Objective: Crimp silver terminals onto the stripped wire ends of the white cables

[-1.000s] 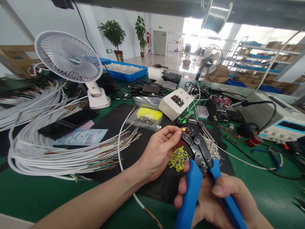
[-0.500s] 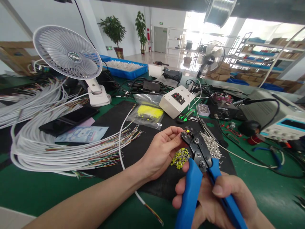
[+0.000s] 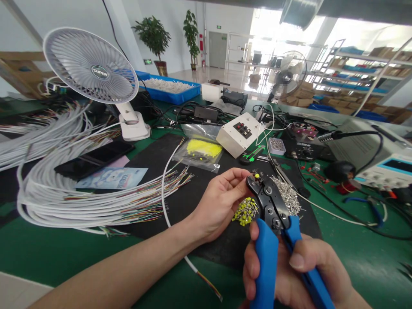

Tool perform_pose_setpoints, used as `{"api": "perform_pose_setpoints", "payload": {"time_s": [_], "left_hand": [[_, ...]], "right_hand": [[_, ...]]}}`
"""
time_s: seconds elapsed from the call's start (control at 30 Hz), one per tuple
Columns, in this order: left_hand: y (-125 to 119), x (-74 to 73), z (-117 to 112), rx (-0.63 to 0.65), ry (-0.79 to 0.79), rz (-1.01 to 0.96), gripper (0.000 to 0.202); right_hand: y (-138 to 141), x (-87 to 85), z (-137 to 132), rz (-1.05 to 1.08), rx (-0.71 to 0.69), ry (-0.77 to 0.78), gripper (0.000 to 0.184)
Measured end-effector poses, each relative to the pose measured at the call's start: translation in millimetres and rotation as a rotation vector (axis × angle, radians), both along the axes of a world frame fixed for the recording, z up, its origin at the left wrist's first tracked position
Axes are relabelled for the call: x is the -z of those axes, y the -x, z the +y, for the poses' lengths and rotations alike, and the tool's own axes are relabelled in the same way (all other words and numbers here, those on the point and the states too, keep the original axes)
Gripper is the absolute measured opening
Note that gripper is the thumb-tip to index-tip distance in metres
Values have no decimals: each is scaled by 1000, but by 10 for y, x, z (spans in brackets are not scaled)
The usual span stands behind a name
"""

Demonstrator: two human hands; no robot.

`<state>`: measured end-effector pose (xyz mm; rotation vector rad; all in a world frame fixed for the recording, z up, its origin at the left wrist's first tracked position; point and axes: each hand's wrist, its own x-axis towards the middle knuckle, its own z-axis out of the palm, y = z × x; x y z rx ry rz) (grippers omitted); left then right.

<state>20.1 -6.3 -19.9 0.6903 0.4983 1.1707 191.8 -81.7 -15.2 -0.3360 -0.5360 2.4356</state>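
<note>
In the lower right, my right hand is wrapped round the blue handles of a pair of black-headed crimping pliers. A small yellow-collared terminal shows at the jaws. My left hand is closed in a pinch right beside the jaws; what its fingertips hold is hidden. Below the jaws lies a pile of yellow-collared terminals, close to the left fingers. Bare silver pins are heaped to the right of the pliers. One white cable passes under my left forearm, its stripped coloured wires showing near the front edge.
A bundle of white cables covers the left, with a phone and a clip fan by it. Behind the hands lie a bag of yellow pieces and a switch box. A bench instrument stands right.
The left blue handle has moved toward the right one, so the pliers' handles are closer together. My left hand keeps its pinch beside the jaws. The whole view has shifted slightly.
</note>
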Motion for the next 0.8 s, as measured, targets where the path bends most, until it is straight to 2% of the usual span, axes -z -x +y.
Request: {"api": "perform_pose_setpoints", "payload": {"time_s": [0.3, 0.5, 0.6, 0.67, 0.7, 0.73, 0.8], "left_hand": [[-2, -32, -22, 2, -15, -10, 12], [-2, -40, -20, 7, -35, 5, 14], [0, -36, -19, 2, -47, 14, 19], [6, -27, -6, -7, -63, 43, 20], [12, -20, 5, -15, -81, 72, 20], [19, -13, 20, -26, -104, 111, 21], [35, 1, 52, -62, -152, 210, 23]], "right_hand": [[24, 84, -65, -29, 78, -15, 48], [103, 62, -67, 1, 75, -2, 42], [75, 25, -52, -63, 49, -1, 45], [-14, -23, -34, -239, 34, -57, 47], [-80, -51, -20, -407, 49, -128, 46], [-155, -77, -3, -636, 78, -242, 44], [-311, -112, 48, -1171, 201, -622, 41]]}}
